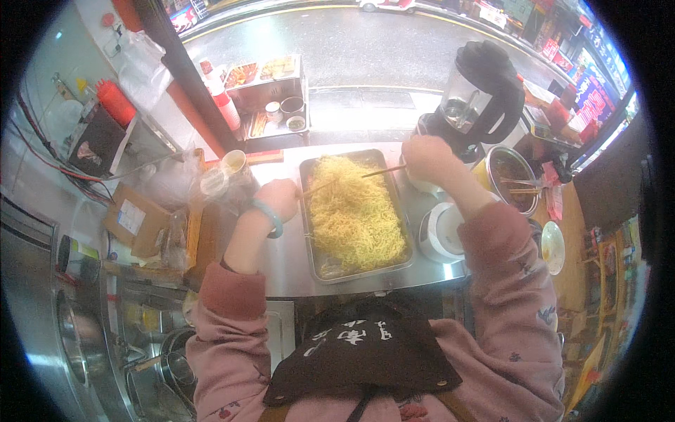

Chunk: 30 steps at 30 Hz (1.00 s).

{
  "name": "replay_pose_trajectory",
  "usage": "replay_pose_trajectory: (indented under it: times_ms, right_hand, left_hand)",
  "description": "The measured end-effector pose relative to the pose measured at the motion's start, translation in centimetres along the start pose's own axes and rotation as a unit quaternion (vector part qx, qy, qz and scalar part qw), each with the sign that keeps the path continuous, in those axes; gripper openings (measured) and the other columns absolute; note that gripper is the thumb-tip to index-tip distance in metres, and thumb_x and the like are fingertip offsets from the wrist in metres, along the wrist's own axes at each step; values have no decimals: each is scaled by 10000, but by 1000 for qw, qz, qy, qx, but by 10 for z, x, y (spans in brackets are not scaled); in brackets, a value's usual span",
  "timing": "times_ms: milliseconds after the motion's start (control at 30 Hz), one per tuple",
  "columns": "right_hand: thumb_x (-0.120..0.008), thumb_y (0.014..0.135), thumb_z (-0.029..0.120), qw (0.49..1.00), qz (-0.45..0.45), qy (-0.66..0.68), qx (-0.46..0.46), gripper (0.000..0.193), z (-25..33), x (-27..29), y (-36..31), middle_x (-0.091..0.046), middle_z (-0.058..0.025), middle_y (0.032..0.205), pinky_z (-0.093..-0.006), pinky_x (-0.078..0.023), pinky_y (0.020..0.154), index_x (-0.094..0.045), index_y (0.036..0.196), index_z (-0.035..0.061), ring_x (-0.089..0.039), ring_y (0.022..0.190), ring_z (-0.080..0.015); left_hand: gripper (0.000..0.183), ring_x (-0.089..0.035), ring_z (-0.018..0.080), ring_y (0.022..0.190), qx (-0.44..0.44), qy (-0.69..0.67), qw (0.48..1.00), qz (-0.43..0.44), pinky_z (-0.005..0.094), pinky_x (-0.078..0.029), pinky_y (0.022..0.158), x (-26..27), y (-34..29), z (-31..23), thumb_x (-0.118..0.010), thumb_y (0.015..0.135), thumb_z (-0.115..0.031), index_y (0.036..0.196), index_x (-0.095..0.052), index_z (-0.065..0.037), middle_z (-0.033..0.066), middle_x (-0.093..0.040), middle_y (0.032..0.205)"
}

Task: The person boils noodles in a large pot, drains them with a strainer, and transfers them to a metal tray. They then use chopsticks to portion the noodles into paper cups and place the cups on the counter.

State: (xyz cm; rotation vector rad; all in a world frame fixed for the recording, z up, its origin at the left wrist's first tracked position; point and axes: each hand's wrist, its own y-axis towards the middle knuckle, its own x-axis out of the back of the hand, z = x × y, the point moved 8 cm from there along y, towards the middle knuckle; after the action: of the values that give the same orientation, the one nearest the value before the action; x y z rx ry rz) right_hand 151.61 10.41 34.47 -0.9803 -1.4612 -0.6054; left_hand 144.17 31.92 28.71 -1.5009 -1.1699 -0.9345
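Note:
A rectangular metal tray (362,275) sits on the steel counter, with a large heap of yellow noodles (357,228) spread over most of it. At the tray's left edge, my left hand (278,200) is closed around a chopstick (320,188), whose tip reaches into the far part of the noodles. My right hand (430,162), above the tray's far right corner, grips another chopstick (383,171) that points left over the heap. The two sticks slant toward each other with a gap between their tips.
A black-lidded blender (470,98) stands beyond my right hand. A white round container (437,232) and a pot (485,174) of brown contents are on the right. Paper cups (236,162) stand at the left, near a cardboard box (138,218). Ahead is a steel topping station (271,90).

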Motion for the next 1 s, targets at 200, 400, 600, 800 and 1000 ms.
replay_pose_trajectory:
  times_ms: [200, 400, 600, 800, 1000]
  right_hand:
    - [-475, 757, 100, 974, 203, 91, 28, 174, 69, -108, 0, -606, -164, 803, -368, -480, 642, -615, 793, 4, -598, 752, -284]
    - [-532, 705, 127, 982, 55, 171, -61, 155, 54, -160, 28, -610, -160, 761, -385, -478, 633, -613, 753, 3, -598, 721, -310]
    - [-492, 715, 96, 982, 119, 134, -66, 152, 52, -170, 8, -610, -171, 778, -384, -475, 635, -623, 712, 19, -599, 726, -303]
    - [-542, 706, 136, 978, 43, 163, -125, 154, -15, -130, 14, -595, -180, 713, -410, -471, 626, -614, 706, -1, -589, 710, -327]
    - [-540, 700, 115, 983, 54, 163, -71, 136, 17, -190, 53, -596, -185, 729, -398, -471, 644, -617, 702, 3, -585, 716, -334]
  left_hand:
    - [247, -584, 224, 657, 22, -173, 982, -74, 322, -438, 615, -19, -21, 34, -458, 775, -93, 968, -603, -39, 134, -592, 679]
    - [284, -546, 145, 566, 76, -262, 959, -76, 274, -422, 551, -75, -36, 69, -449, 792, -100, 1035, -575, -25, 80, -576, 600]
    - [303, -525, 121, 551, 154, -360, 915, -99, 254, -417, 552, -116, -51, 102, -451, 788, -90, 1059, -560, -9, 61, -584, 610]
    - [263, -589, 276, 649, 149, -459, 868, -114, 357, -446, 602, -128, -48, 100, -449, 783, -109, 998, -586, -49, 150, -595, 681]
    - [262, -545, 366, 776, 168, -215, 958, -86, 428, -435, 690, -119, 5, 79, -425, 746, -62, 953, -586, -59, 197, -582, 834]
